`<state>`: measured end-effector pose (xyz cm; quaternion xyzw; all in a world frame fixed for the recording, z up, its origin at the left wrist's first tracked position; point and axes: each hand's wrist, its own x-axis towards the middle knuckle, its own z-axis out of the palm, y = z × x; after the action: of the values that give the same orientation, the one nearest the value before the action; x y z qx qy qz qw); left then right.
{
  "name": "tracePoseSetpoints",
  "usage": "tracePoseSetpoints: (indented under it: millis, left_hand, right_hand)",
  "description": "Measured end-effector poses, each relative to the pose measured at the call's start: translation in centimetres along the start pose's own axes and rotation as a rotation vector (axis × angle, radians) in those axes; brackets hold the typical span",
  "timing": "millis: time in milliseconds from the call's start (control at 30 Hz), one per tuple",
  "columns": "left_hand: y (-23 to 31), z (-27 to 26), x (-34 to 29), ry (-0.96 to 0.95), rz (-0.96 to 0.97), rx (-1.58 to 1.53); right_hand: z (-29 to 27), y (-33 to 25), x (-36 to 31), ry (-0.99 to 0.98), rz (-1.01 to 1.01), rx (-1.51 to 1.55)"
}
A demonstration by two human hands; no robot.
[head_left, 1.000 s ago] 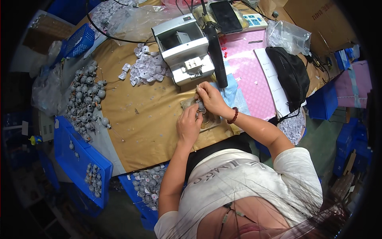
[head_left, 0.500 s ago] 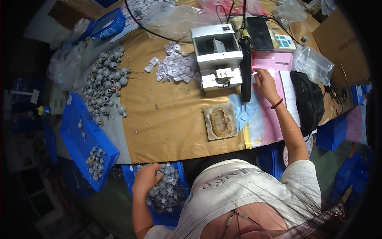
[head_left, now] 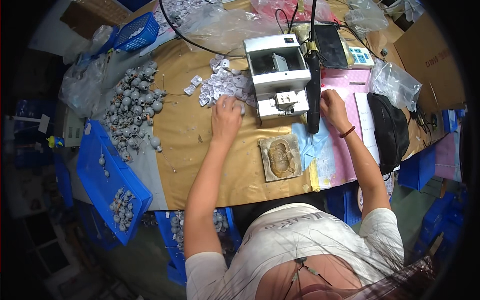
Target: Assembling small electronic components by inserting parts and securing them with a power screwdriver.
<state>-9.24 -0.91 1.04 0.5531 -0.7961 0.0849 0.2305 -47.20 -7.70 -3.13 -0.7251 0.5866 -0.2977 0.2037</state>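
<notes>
Your worktop [head_left: 220, 170] is covered in tan-brown paper, with a pink sheet [head_left: 345, 160] laid over its right part. Your left hand [head_left: 226, 116] rests palm down on the near edge of the pile of small grey-white parts [head_left: 220, 85], fingers curled over them — whether the grip has closed on a piece you cannot tell from here. Just right of that pile stands the white boxy machine [head_left: 277, 75], its lower platform facing you. Your right hand [head_left: 334, 107] sits on the pink sheet just right of the machine, beside the black tool [head_left: 313, 95] that stands along its side; the fingers are bent, and you cannot tell if they pinch anything.

Near you, between your arms, lies a square moulded pad [head_left: 280, 157] with a light blue cloth [head_left: 312, 145] next to it. On the left, round grey parts with wire stems [head_left: 132, 102] are heaped on a grey sheet, and a blue tray [head_left: 95, 170] holds a few more. A black pouch [head_left: 390, 130] lies at the right — beyond it, clear plastic bags [head_left: 395, 82] and a cardboard box [head_left: 430, 55]. Blue crates [head_left: 172, 235] stand on the floor below.
</notes>
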Motion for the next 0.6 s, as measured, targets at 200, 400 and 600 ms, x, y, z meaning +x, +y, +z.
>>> tracePoseSetpoints:
  millis: [200,400,600]
  left_hand:
    - [5.1,-5.8,-12.2,-0.385,-0.119,-0.301]
    - [6.0,-7.3,-15.0,-0.422,-0.137,-0.406]
    - [12.8,-7.1,-6.7,-0.339,-0.104,-0.584]
  right_hand:
    - [-1.4,-1.4,-1.8,-0.050,0.227,0.693]
    - [-2.8,-5.9,-5.3,-0.160,0.147,0.875]
    - [-2.5,-10.2,-8.0,-0.368,-0.157,0.713]
